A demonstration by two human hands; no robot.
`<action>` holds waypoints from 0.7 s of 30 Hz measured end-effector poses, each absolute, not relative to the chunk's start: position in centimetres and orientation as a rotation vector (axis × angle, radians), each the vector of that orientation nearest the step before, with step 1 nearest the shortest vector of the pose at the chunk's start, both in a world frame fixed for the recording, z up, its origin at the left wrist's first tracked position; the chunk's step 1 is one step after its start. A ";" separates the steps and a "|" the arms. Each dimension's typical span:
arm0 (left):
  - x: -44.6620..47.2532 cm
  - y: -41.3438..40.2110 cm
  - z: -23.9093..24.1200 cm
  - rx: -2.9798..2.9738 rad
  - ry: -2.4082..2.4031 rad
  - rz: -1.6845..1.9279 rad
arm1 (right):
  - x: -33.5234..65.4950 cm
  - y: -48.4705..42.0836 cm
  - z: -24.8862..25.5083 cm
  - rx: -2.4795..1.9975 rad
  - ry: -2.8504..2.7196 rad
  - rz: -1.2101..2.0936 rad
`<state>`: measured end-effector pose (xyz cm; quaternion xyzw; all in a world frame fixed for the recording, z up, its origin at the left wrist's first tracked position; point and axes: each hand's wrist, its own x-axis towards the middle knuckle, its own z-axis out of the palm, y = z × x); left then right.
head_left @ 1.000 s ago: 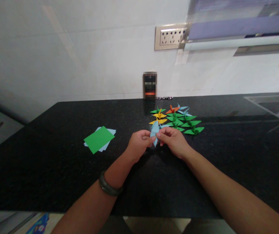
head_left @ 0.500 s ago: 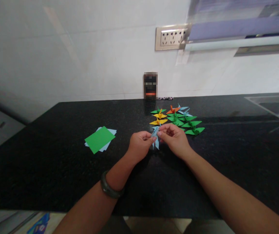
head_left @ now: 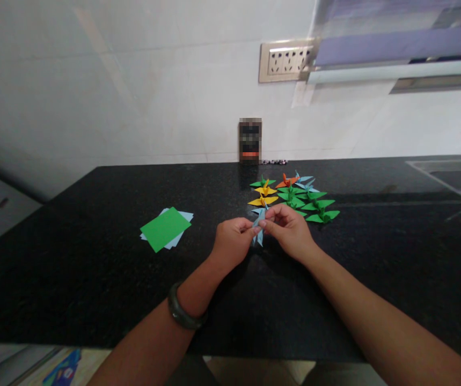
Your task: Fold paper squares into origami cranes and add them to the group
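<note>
Both hands meet over the black counter point(head_left: 93, 279) around a small, partly folded light blue paper piece point(head_left: 258, 224). My left hand point(head_left: 234, 241) pinches its lower left side with curled fingers. My right hand point(head_left: 288, 228) pinches its upper right part between thumb and fingertips. The paper stands nearly upright, narrow, just above the counter surface. A dark bangle point(head_left: 184, 313) circles my left wrist.
Several finished paper cranes point(head_left: 294, 197) in green, yellow, orange and blue lie just beyond my hands. A stack of flat sheets, green paper on top point(head_left: 165, 229), lies to the left. A dark blurred box point(head_left: 250, 141) stands against the wall. A sink edge point(head_left: 447, 171) is far right.
The blue paper has been folded narrower than a second ago. My right hand's fingers have shifted slightly upward on it. Both hands stay in the same spot.
</note>
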<state>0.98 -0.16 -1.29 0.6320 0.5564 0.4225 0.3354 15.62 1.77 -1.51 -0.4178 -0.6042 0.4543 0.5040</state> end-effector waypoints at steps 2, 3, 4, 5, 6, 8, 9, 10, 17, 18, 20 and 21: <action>1.0 -0.2 -1.3 1.647 1.442 1.101 | 15.7 1.7 -1.5 -1.009 -1.485 1.042; 1.0 -0.1 -1.2 1.645 1.435 1.102 | 15.8 1.7 -1.4 -1.000 -1.500 1.023; 1.0 -0.1 -1.2 1.645 1.431 1.103 | 15.9 1.7 -1.3 -0.989 -1.517 1.012; 0.9 -0.1 -1.3 1.648 1.431 1.103 | 16.0 1.7 -1.2 -0.974 -1.538 1.012; 0.9 -0.1 -1.3 1.657 1.434 1.102 | 16.1 1.8 -1.1 -0.957 -1.561 1.019; 0.8 -0.1 -1.3 1.692 1.445 1.098 | 16.3 1.8 -0.9 -0.919 -1.614 1.039; 0.8 -0.1 -1.3 1.716 1.449 1.093 | 16.4 1.9 -0.8 -0.906 -1.643 1.043; 0.7 -0.1 -1.3 1.739 1.449 1.086 | 16.5 1.9 -0.8 -0.895 -1.667 1.037; 1.0 0.0 -1.1 1.524 1.278 1.070 | 17.1 2.2 -0.9 -0.847 -1.713 1.022; 1.1 -0.1 -1.0 1.445 1.227 1.076 | 17.1 2.2 -0.9 -0.837 -1.700 1.028; 1.3 -0.2 -0.8 1.312 1.137 1.088 | 17.2 2.2 -0.8 -0.822 -1.672 1.023; 1.3 -0.2 -0.7 1.266 1.104 1.091 | 17.1 2.1 -0.7 -0.819 -1.658 1.017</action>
